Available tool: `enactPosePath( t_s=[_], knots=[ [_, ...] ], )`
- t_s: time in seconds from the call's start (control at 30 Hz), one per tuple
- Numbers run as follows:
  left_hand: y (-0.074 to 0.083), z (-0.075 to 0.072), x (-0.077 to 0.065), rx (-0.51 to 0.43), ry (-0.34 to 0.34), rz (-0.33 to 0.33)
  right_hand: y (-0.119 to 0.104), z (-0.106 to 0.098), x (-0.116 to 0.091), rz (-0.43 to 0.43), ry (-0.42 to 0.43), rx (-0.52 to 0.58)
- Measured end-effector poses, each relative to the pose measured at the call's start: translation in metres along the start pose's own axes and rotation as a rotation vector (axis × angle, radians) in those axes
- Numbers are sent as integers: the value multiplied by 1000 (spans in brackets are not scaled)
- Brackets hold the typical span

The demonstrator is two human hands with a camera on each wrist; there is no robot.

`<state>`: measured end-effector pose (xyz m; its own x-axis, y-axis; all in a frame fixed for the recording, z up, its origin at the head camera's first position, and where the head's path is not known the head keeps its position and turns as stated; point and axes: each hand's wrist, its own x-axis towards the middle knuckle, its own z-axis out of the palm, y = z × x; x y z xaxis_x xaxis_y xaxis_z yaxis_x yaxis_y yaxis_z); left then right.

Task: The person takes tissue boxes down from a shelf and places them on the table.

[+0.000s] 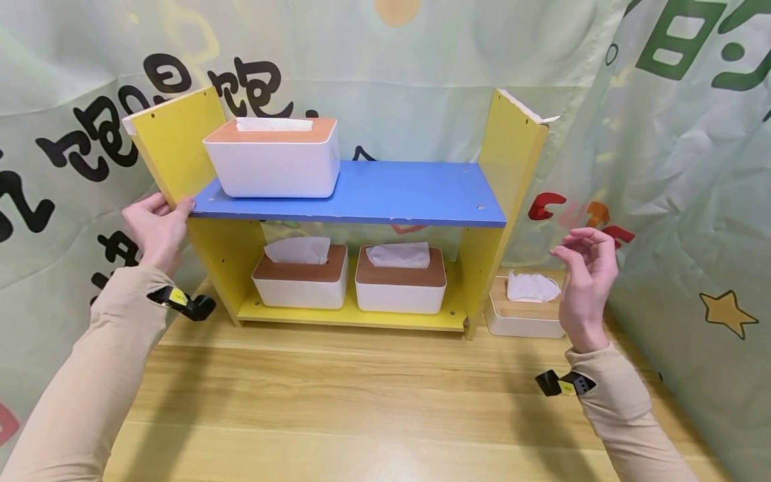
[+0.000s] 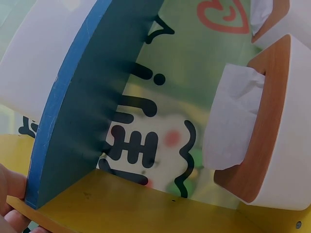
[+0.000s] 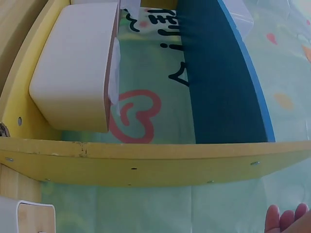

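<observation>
My left hand (image 1: 158, 227) grips the front edge of the yellow side panel (image 1: 181, 144) of a small shelf unit, the thumb on the inner side by the end of its blue board (image 1: 415, 191) and the fingers around the outside. On that board's left half stands a white tissue box (image 1: 274, 164) with a wooden lid. Raised to the right of the unit, my right hand (image 1: 587, 288) holds nothing, its fingers loosely bent. It overlaps a tissue box (image 1: 521, 325) standing on the table outside the unit. In the right wrist view, only fingertips (image 3: 286, 218) show.
Two more tissue boxes, one on the left (image 1: 301, 291) and one on the right (image 1: 400, 298), stand on the yellow bottom board (image 1: 355, 318). The unit rests on a wooden table (image 1: 361, 402). Printed cloth (image 1: 409, 53) hangs behind and along both sides.
</observation>
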<state>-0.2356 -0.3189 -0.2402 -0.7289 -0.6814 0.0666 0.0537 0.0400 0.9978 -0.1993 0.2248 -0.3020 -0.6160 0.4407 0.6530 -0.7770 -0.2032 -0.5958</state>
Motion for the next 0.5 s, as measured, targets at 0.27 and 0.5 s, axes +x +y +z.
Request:
enactPosePath(
  t_s=[0.27, 0.5],
  knots=[
    [1, 0, -1, -17, -2, 7, -4, 10, -2, -51, -66, -6],
    [0, 1, -1, -15, 3, 7, -8, 31, -6, -47, -182, 38]
  ],
)
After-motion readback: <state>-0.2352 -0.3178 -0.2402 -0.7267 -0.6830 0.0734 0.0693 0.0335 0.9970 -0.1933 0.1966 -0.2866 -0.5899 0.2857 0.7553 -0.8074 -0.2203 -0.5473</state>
